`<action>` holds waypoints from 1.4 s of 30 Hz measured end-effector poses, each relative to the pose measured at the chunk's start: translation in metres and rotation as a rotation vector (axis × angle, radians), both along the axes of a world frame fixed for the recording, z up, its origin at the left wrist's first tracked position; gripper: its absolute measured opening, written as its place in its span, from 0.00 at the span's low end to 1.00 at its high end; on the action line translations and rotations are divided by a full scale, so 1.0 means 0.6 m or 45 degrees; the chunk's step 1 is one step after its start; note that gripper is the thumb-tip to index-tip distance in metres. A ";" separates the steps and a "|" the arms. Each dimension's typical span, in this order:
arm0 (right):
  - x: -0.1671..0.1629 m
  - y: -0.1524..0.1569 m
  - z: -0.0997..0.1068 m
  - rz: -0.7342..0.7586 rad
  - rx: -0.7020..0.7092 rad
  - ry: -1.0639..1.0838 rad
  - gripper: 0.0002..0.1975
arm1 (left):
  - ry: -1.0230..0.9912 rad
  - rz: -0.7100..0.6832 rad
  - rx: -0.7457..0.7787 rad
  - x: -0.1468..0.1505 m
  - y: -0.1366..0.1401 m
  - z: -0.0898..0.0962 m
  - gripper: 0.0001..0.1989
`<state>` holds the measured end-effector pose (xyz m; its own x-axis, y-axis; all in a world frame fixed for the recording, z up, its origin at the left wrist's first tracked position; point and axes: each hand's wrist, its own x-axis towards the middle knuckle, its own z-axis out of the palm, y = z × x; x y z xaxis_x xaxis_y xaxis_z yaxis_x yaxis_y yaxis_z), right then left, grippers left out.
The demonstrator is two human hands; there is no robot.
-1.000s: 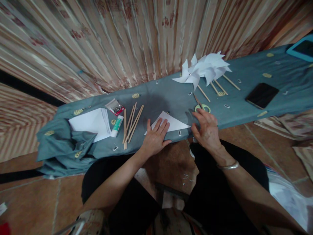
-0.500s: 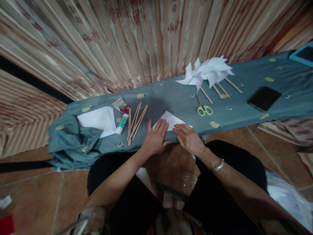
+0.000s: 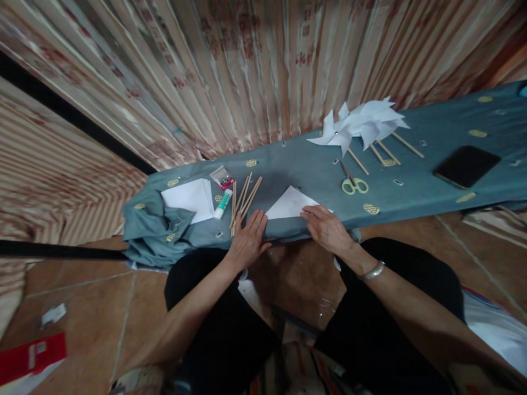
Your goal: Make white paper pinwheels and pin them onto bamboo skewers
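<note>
A white sheet of paper, folded into a triangle, lies on the cloth near the front edge with its peak pointing away from me. My left hand rests flat with fingers stretched out, its fingertips by the triangle's left corner. At the right end of the fold, my right hand has its fingers bent and pressed together on the paper; its thumb is mostly hidden. Several wooden sticks lie just beyond my left hand. Beside them is a green and white glue stick.
Scissors with green handles lie right of the paper. Behind them are several white paper pinwheels on sticks. A dark phone is farther right. On the left are stacked white sheets and a small packet of metal pins.
My left hand has slid left off the paper's face to its left corner. My right hand stays at the right end. The view has shifted slightly left.
</note>
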<state>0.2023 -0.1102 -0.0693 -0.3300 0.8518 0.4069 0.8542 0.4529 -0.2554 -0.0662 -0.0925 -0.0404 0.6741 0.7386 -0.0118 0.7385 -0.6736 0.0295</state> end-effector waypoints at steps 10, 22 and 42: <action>0.004 0.012 -0.002 -0.083 0.024 0.200 0.17 | -0.121 0.091 0.044 -0.027 -0.029 -0.005 0.29; 0.032 0.055 0.012 -0.419 -0.351 0.468 0.26 | -0.683 0.291 -0.093 0.003 -0.029 -0.027 0.30; 0.067 0.063 0.065 -0.150 -0.159 1.176 0.10 | -1.478 0.511 -1.125 0.097 0.100 0.024 0.29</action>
